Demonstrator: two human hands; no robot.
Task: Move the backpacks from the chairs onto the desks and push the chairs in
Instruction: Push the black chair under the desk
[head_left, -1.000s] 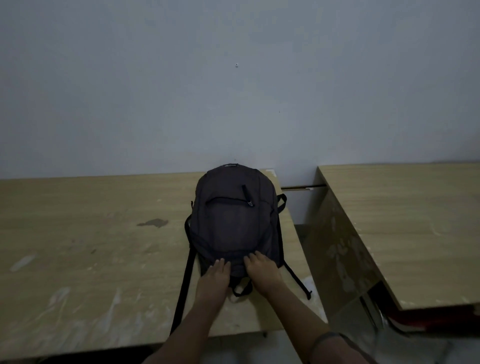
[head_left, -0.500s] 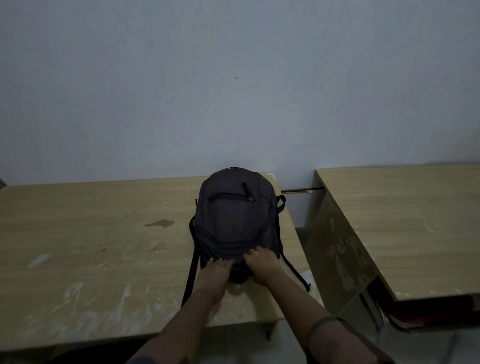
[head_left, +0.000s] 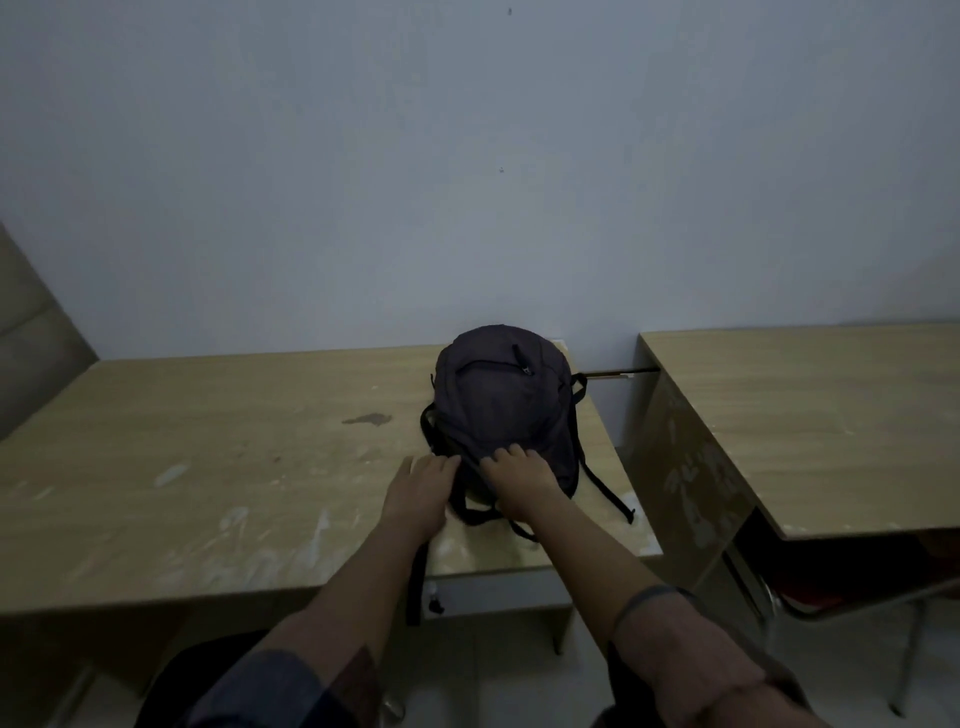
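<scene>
A dark grey backpack (head_left: 501, 400) lies on the right end of the left wooden desk (head_left: 208, 467), its top close to the wall and its black straps trailing toward the desk's front edge. My right hand (head_left: 519, 478) rests on the backpack's near end with the fingers curled into the fabric. Lying flat on the desk just left of the bag is my left hand (head_left: 421, 493), its fingertips touching the bag's edge and strap.
A second wooden desk (head_left: 805, 415) stands to the right across a narrow gap. A chair with a red seat (head_left: 831, 587) and metal legs sits tucked under it. A dark seat-like shape (head_left: 176, 675) shows below the left desk's front edge.
The backpack has slid farther back toward the wall. My left hand has come off the bag's near end onto the desk beside it. The camera has pulled back.
</scene>
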